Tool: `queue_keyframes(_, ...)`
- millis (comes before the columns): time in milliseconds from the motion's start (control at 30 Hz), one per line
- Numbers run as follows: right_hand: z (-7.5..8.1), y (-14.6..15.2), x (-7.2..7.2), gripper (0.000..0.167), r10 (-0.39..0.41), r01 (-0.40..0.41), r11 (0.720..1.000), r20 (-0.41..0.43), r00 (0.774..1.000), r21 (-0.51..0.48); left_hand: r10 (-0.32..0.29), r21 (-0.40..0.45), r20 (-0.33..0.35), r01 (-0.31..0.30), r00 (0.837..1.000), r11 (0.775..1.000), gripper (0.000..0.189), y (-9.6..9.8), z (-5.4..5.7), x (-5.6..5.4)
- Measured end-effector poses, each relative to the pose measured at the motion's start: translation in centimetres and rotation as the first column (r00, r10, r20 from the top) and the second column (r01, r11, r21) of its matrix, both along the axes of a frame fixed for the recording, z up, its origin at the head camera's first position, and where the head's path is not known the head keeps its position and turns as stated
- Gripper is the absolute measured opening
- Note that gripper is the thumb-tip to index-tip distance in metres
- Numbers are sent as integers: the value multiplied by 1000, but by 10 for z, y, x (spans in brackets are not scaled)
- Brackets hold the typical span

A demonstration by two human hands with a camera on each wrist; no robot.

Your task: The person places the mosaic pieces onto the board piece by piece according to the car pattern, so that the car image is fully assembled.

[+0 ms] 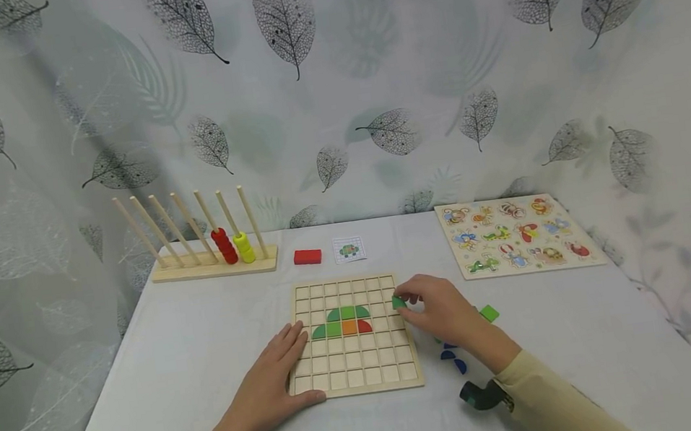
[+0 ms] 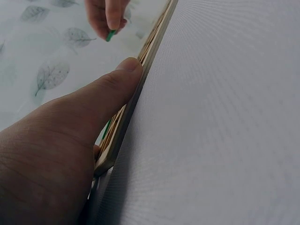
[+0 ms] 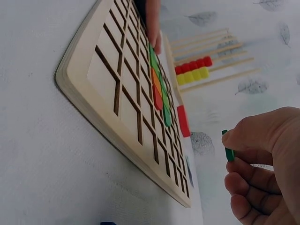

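A wooden grid board lies on the white table. Two of its rows hold green pieces, an orange square and a red quarter-round piece. My left hand rests at the board's near left corner, fingers stretched along the left side and thumb on the near edge. Over the board's right edge, my right hand pinches a small green piece between thumb and fingertips, held above the surface. Its exact shape is hard to tell.
Loose blue pieces and a green square lie right of the board, partly behind my right forearm. Farther back stand a peg rack with red and yellow beads, a red block, a pattern card and an insect puzzle.
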State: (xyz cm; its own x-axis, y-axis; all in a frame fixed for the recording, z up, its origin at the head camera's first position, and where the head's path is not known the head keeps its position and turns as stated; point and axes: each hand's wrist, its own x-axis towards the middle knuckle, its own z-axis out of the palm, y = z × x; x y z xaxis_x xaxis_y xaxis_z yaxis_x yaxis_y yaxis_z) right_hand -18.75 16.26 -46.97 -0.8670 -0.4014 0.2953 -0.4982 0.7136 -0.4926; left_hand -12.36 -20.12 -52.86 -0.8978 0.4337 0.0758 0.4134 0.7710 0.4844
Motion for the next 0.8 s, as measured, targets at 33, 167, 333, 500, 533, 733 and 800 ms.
queue_keyframes(33, 0, -1, 0, 20, -1, 1, 1000, 2, 1000, 3, 0, 0, 1, 0, 1000, 1000, 114, 0, 0, 0)
queue_keyframes(167, -1, -3, 0, 21, -1, 1, 1000, 10, 1000, 4, 2, 6, 4, -2, 1000, 1000, 114, 1, 2, 1)
queue_keyframes(333, -1, -6, 0, 21, 8, -8, 1000, 2, 1000, 3, -1, 12, 5, 1, 1000, 1000, 114, 1, 2, 1)
queue_keyframes(500, 0, -9, 0, 23, 10, -10, 1000, 4, 1000, 11, -2, -1, 3, 2, 1000, 1000, 114, 1, 2, 0)
queue_keyframes(533, 0, -10, 0, 23, 11, -11, 1000, 7, 1000, 12, -2, -1, 3, 2, 1000, 1000, 114, 1, 2, 0)
queue_keyframes(733, -2, -13, -1, 24, 21, -21, 1000, 13, 1000, 13, -2, -4, 3, 2, 1000, 1000, 115, 0, 1, 0)
queue_keyframes(800, -2, -14, -1, 24, 24, -24, 1000, 14, 1000, 11, -2, -6, 2, 2, 1000, 1000, 115, 0, 1, 0)
